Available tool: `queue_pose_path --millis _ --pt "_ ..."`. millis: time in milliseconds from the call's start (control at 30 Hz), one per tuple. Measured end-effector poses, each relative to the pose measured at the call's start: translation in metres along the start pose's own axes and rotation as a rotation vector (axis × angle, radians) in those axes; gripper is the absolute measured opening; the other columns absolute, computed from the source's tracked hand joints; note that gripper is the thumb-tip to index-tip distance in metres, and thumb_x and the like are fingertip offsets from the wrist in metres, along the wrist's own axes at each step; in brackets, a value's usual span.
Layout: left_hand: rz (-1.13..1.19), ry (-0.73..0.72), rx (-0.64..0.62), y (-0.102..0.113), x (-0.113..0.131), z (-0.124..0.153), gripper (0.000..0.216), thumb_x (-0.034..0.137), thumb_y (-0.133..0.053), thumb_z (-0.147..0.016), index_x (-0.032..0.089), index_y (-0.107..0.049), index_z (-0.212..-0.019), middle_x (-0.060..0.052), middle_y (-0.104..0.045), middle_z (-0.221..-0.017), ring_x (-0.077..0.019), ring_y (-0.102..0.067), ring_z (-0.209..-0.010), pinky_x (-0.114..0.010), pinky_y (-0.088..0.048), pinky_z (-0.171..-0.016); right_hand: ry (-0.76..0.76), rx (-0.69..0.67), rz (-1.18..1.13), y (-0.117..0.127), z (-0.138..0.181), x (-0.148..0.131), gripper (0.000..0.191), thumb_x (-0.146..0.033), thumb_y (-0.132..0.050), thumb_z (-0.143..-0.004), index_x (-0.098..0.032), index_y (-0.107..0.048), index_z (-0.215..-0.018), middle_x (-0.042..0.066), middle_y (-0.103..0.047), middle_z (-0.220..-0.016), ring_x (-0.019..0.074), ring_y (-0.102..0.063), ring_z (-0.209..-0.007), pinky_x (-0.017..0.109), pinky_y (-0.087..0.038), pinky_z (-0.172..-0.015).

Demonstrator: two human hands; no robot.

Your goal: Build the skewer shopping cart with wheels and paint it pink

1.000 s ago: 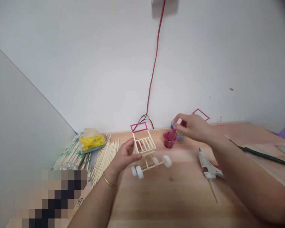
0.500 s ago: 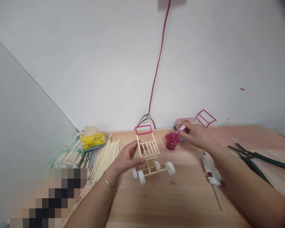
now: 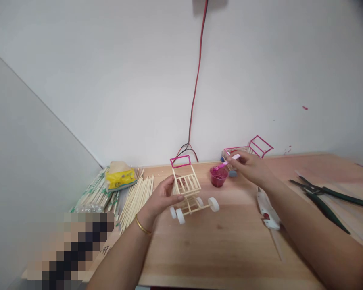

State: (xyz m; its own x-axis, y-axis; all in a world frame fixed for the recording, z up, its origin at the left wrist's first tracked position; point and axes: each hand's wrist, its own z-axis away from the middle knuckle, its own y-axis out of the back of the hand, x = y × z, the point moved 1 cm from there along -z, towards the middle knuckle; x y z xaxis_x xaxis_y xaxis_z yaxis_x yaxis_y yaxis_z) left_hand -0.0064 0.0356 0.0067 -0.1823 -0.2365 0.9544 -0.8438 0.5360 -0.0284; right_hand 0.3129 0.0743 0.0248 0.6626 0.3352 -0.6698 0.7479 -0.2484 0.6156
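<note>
Loose sticks (image 3: pixel 136 197) left of the stick cart (image 3: pixel 189 193). Left hand (image 3: pixel 161 197) fingers clamped on cart's left side, steadying it on its wheels. Right of cart: paint cup (image 3: pixel 218 176); right hand (image 3: pixel 249 167) fingers pinched on pink brush (image 3: pixel 228 162), tip angled down to cup rim. Glue gun (image 3: pixel 268 209) farther right.

A plain white wall (image 3: pixel 109 80) stands behind a light wooden bench (image 3: pixel 218 249). A grey side wall (image 3: pixel 24 153) meets it at the left. A red and black cable (image 3: pixel 196 80) runs down the white wall to bench level. Lighting is even and soft.
</note>
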Motion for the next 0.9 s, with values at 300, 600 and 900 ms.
queue_pose_path --millis 300,600,900 --pt "0.084 0.005 -0.019 -0.001 0.000 0.001 0.047 0.032 -0.083 -0.067 0.017 -0.064 -0.107 -0.008 -0.067 -0.103 -0.0214 -0.059 -0.099 -0.031 -0.041 -0.090 -0.150 0.198 -0.310 0.011 0.001 -0.011 0.033 -0.053 -0.066 -0.078 -0.022 -0.069 -0.085 0.003 -0.068 -0.073 0.0179 -0.062 -0.069 0.029 -0.047 -0.060" --pt "0.179 0.015 -0.057 -0.006 0.002 0.005 0.046 0.035 -0.083 -0.065 0.015 -0.063 -0.101 -0.006 -0.065 -0.093 -0.0170 -0.060 -0.084 -0.028 -0.044 -0.079 0.022 0.072 -0.511 -0.001 0.021 -0.038 0.027 -0.046 -0.066 -0.084 -0.023 -0.067 -0.098 0.001 -0.066 -0.079 0.0148 -0.059 -0.071 0.028 -0.047 -0.065" --pt "0.212 0.011 -0.107 -0.008 0.005 0.005 0.042 0.033 -0.083 -0.066 0.016 -0.065 -0.100 -0.004 -0.063 -0.091 -0.0152 -0.058 -0.082 -0.025 -0.043 -0.077 0.040 0.045 -0.400 -0.003 0.023 -0.044 0.027 -0.045 -0.065 -0.084 -0.023 -0.068 -0.099 0.002 -0.068 -0.088 0.0157 -0.062 -0.076 0.028 -0.049 -0.068"
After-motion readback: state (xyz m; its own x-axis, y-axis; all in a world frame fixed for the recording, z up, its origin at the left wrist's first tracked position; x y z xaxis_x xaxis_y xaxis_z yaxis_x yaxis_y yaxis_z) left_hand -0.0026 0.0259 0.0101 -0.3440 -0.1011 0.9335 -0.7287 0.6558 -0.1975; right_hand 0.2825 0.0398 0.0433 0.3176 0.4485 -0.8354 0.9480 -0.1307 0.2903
